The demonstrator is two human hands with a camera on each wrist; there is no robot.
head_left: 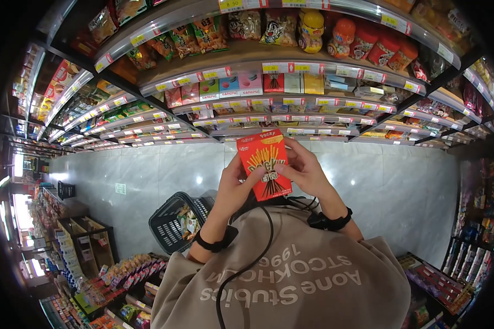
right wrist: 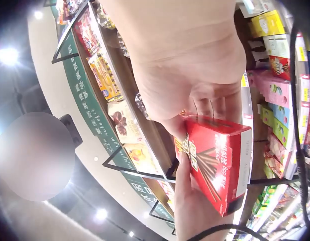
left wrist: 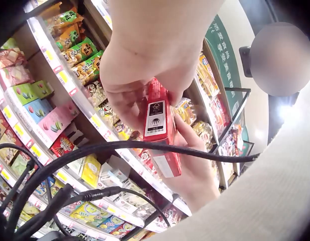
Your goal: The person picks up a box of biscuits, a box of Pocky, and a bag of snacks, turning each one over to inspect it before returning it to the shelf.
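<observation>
Pale, glossy floor tiles run between stocked shelves, with more goods behind the person. The shelf edges, lined with price tags, curve across the front; a stretch of floor lies between them and the person. A dark shopping basket with packaged goods in it is by the person's left side. The red Pocky box is held up before the torso, well apart from the shelves. The left hand and right hand both grip it, thumbs on its front, fingers around its sides.
</observation>
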